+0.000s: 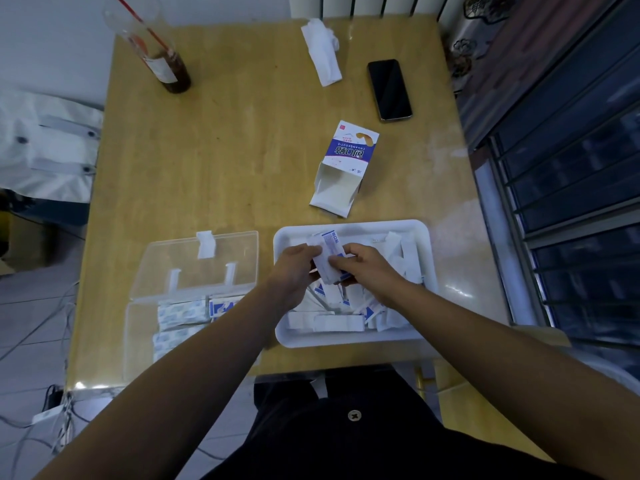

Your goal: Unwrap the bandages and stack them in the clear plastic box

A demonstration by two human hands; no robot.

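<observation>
Left grip [298,268] and right grip [367,268] both pinch one wrapped bandage [327,258], white paper with blue print, fingers curled onto it from either side. Whether the paper has begun to part cannot be told. The item is held just above the white tray [346,339], directly under the grips, and the tray holds a loose pile of strips [332,322], some blue-marked. Wrapped ones and spent paper cannot be separated by eye. To the left of the grips lies the clear plastic box [130,341], its lid [194,258] folded back flat on the far side. Inside it are a few rows of bandages [180,311], partly hidden by the left forearm. Judgement: task under way, perhaps near the middle, with some stacked and a fair heap left. Beyond the grips on the surface [225,150] lie an opened carton [343,168], a phone [389,90], a crumpled tissue [322,51] and a bottle [169,60], all well apart. Nothing stands between tray and box.
</observation>
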